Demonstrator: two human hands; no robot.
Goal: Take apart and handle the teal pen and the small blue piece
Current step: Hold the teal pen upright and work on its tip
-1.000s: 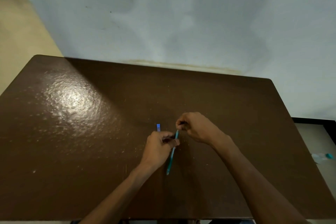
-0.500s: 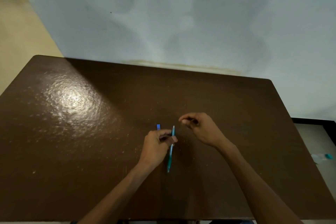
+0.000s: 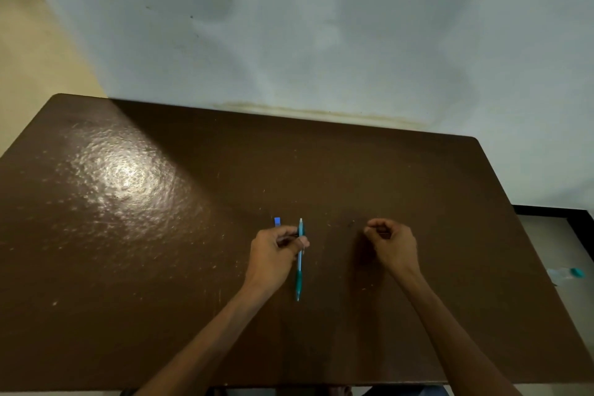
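1. Head view: a brown table (image 3: 160,267) fills most of the picture, and a pale wall (image 3: 321,26) stands behind its far edge.
2. The left hand (image 3: 273,251) is over the middle of the table. Its thumb and fingers are curled around the upper part of the pen (image 3: 299,270) and hold it.
3. The pen is teal. It points away from the person: the pale end is far, above the fingers, and the thin tip is near, below the hand.
4. If the pen touches the table or is lifted a little, I cannot tell.
5. The blue piece (image 3: 277,221) lies on the table just beyond the left hand, a little to the left of the far end of the pen. The hand does not touch it, as far as I can see.
6. The right hand (image 3: 393,243) is to the right, well apart from the pen. Its fingers are curled inward and the thumb meets the fingertips.
7. If something small is pinched in the right hand, I cannot tell, because the fingers hide this place.
8. Beyond the right edge of the table, on the floor, lies a clear bottle (image 3: 565,274) with a teal cap.
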